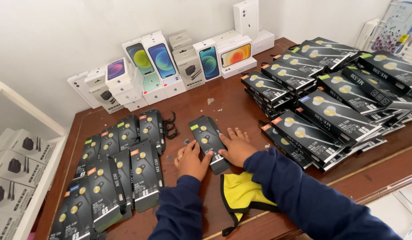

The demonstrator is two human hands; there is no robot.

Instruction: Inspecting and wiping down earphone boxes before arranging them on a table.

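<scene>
Brown wooden tabletop point(224, 106) carries black earphone boxes point(121, 169), white phone boxes point(161, 66), yellow cloth point(241, 191), black hooks point(170, 124).

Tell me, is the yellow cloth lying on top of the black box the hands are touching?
No, the yellow cloth lies on the table nearer the person, beside the black box and apart from it.

One head-worn view looks steeply down, close over the wooden table point(224, 95).
</scene>
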